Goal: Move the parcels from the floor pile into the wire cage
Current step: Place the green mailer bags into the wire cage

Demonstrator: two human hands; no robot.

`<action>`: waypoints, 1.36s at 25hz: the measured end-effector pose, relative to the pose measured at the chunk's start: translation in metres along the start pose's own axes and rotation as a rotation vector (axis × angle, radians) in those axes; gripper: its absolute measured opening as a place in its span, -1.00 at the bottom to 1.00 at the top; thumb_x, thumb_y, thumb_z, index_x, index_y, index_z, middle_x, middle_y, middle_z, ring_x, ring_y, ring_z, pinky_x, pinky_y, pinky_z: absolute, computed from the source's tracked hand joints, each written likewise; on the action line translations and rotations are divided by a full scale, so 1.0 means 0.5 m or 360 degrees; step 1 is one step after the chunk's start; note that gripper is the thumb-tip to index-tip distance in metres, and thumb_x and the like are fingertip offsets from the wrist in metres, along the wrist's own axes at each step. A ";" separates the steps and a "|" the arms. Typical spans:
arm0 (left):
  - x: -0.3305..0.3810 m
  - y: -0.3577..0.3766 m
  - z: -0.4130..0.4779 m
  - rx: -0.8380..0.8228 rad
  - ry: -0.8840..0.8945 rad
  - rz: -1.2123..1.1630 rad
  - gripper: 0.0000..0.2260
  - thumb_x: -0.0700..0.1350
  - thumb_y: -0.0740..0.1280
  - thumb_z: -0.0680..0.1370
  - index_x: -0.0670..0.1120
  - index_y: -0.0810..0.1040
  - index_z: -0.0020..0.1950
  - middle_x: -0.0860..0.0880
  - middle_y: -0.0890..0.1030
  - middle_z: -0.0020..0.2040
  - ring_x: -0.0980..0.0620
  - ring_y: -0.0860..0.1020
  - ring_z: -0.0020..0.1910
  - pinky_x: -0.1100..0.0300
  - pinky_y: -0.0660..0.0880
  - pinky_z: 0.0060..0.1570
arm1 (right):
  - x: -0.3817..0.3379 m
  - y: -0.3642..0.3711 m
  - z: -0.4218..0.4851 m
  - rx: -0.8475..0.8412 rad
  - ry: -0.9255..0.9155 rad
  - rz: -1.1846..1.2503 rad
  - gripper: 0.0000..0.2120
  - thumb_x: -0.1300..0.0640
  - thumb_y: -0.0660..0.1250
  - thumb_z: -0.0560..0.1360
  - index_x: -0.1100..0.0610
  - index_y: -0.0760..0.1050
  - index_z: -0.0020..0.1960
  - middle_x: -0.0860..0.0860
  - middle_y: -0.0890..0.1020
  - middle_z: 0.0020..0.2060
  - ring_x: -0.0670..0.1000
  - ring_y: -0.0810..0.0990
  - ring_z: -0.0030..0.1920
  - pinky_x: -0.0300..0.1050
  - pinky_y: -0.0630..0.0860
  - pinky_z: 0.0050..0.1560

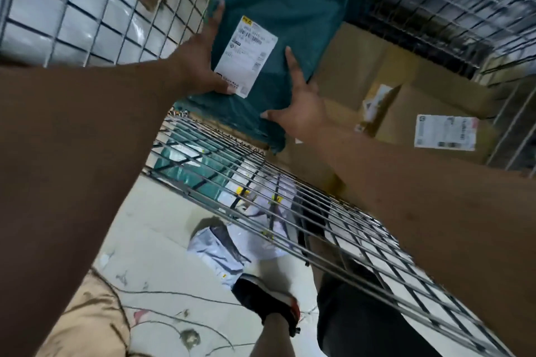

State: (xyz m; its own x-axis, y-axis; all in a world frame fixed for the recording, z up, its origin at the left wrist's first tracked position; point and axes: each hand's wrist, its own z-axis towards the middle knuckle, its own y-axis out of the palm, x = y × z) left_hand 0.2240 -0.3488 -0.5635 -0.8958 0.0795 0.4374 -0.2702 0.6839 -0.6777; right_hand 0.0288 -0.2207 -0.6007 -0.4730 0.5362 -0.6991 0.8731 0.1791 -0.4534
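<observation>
A teal plastic mailer parcel (290, 23) with a white shipping label lies over the wire cage's front wall (261, 191), its upper part inside the cage. My left hand (203, 58) holds its left edge, thumb on the label and fingers stretched along the side. My right hand (301, 107) lies flat on the parcel's lower right, fingers spread and straight. Inside the cage are brown cardboard boxes (429, 113), one with a white label, to the right of the teal parcel.
A grey-white mailer bag (220, 249) lies on the pale floor below the cage front. My shoe (266, 301) stands beside it. A beige sack (87, 322) sits at lower left. Another wire cage with white bags (72, 17) stands at upper left.
</observation>
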 end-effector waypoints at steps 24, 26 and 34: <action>-0.013 -0.076 -0.073 0.0069 -0.0074 0.0202 -0.20 -0.03 0.51 0.55 0.09 0.14 0.68 -0.10 0.45 0.52 -0.12 0.45 0.45 0.11 0.38 0.37 | -0.197 0.022 0.065 -0.0220 -0.0446 -0.0520 -0.29 0.01 0.48 0.51 -0.09 0.27 0.58 0.03 0.44 0.46 0.07 0.54 0.33 -0.14 0.44 0.26; 0.005 -0.102 -0.170 0.0371 0.0045 0.0038 -0.40 -0.04 0.44 0.58 0.12 0.33 0.60 -0.04 0.57 0.39 -0.07 0.52 0.35 0.09 0.46 0.31 | -0.268 -0.005 -0.013 -0.0217 -0.0520 -0.0462 -0.25 -0.02 0.50 0.51 -0.17 0.22 0.59 -0.01 0.41 0.48 -0.01 0.63 0.18 -0.09 0.50 0.22; -0.156 -0.060 -0.608 0.1229 0.0224 -0.0513 -0.57 -0.17 0.40 0.57 0.04 0.54 0.44 0.00 0.56 0.24 0.08 0.53 0.17 0.12 0.54 0.11 | -0.500 0.068 -0.352 -0.0528 -0.0769 -0.0606 -0.34 -0.07 0.48 0.52 -0.22 0.28 0.53 -0.10 0.54 0.29 -0.12 0.60 0.15 -0.18 0.56 0.12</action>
State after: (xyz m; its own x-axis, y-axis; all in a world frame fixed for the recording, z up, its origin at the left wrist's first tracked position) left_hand 0.4090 -0.1549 -0.3977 -0.6950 0.0902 0.7134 -0.7159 0.0053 -0.6981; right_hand 0.1977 -0.2035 -0.3440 -0.6858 -0.0270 -0.7273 0.5896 0.5654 -0.5768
